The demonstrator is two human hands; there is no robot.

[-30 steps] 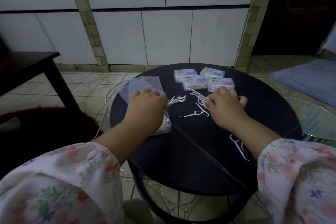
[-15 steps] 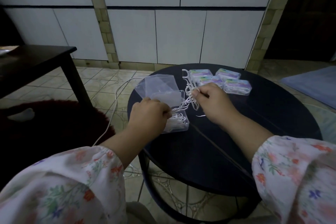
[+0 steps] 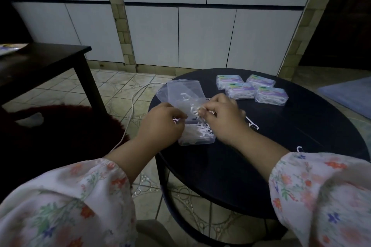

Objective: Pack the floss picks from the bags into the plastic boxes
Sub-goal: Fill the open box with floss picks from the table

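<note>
Here | open box [image 3: 197,136] at table's [image 3: 241,176] left edge | right hand [image 3: 221,118] pinching picks [image 3: 197,111]

Head cam, looks fwd/down, close over round table [image 3: 261,176]; single view.

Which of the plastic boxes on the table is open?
The clear box between the left hand and right hand, lid up, holding floss picks. The four labelled boxes behind are closed.

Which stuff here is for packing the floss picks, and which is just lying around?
For the job: open plastic box, floss picks, clear bag, four closed boxes, loose pick.
Just lying around: white cable, blue mat, dark side table.
</note>
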